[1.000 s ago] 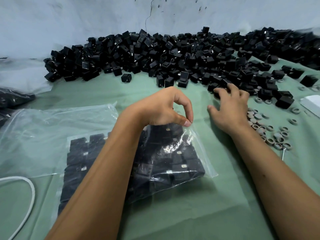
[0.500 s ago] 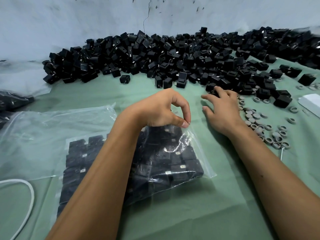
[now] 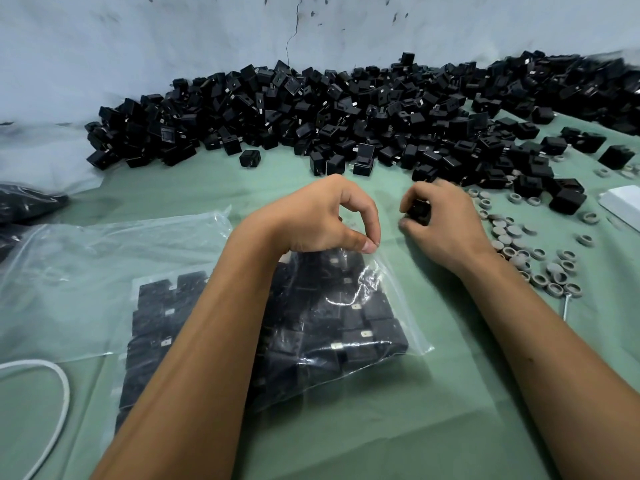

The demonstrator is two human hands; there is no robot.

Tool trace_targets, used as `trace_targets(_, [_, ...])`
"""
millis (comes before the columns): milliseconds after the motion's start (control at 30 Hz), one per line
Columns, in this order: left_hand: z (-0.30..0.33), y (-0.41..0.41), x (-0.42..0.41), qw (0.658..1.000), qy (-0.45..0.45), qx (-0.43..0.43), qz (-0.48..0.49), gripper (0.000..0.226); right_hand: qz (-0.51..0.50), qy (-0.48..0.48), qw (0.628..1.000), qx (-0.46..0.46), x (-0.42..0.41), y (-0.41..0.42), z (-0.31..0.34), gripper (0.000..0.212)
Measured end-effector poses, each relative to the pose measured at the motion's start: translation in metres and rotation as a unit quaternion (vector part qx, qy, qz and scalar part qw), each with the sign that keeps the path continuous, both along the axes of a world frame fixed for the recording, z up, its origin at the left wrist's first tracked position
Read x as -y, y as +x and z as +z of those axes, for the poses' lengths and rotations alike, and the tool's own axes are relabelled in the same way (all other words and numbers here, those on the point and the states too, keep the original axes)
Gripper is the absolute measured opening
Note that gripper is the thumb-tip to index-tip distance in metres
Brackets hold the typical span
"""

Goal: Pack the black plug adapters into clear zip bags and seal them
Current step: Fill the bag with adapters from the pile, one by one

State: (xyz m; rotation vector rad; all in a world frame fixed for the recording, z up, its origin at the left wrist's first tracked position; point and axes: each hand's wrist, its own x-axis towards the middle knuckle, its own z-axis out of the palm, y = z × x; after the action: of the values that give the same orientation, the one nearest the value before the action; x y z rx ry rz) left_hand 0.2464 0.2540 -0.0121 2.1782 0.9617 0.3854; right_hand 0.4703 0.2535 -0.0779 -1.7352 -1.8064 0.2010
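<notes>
Left hand pinches the limp, slippery zip bag at its mouth; right hand clutches one rigid, light adapter.

We see a clear, glossy plastic zip bag crinkling with white glare over matt black plastic plug adapters that show small metal prongs. Beneath lies a smooth, matt green cloth table cover. We note dull grey rubbery-looking rings and a rough, cracked pale wall.
</notes>
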Motion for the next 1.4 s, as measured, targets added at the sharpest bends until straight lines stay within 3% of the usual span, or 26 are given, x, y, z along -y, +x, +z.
trace_targets(67, [0.001, -0.001, 0.000, 1.000, -0.001, 0.000, -0.004, 0.009, -0.002, 0.006, 1.000, -0.012, 0.003, 0.000, 0.001, 0.024])
trace_targets(133, [0.002, -0.001, 0.000, 1.000, -0.006, 0.003, -0.006, 0.009, 0.021, -0.005, 0.994, -0.103, 0.009, -0.002, 0.004, 0.028])
trace_targets(200, [0.002, -0.001, 0.000, 1.000, -0.007, 0.010, -0.001, 0.010, 0.089, -0.059, 0.957, -0.269, 0.016, -0.009, 0.009, 0.028])
trace_targets(267, [0.003, -0.001, 0.000, 1.000, 0.002, 0.015, 0.005, 0.010, 0.158, -0.117, 0.910, -0.365, 0.019, -0.012, 0.012, 0.022])
trace_targets(500, [0.007, -0.003, 0.000, 0.999, 0.028, 0.025, 0.008, 0.014, 0.309, -0.259, 0.848, -0.344, 0.025, -0.007, 0.019, 0.025])
trace_targets(667, [0.009, -0.003, 0.001, 0.999, 0.021, 0.029, 0.005, 0.016, 0.369, -0.272, 0.826, -0.328, 0.029, -0.004, 0.021, 0.038])
trace_targets(767, [0.009, -0.004, 0.001, 0.999, 0.022, 0.024, 0.008, 0.014, 0.358, -0.275, 0.828, -0.332, 0.030, -0.005, 0.022, 0.036])
trace_targets(933, [0.009, -0.003, 0.003, 0.999, 0.018, 0.024, 0.012, 0.013, 0.310, -0.226, 0.874, -0.297, 0.030, -0.011, 0.023, 0.029])
trace_targets(1167, [0.011, -0.004, 0.004, 0.999, 0.016, 0.028, 0.014, 0.014, 0.360, -0.240, 0.843, -0.320, 0.031, -0.012, 0.024, 0.029])
trace_targets(1400, [0.011, -0.003, 0.004, 0.999, 0.025, 0.028, 0.017, 0.012, 0.308, -0.193, 0.857, -0.366, 0.030, -0.024, 0.020, 0.028])
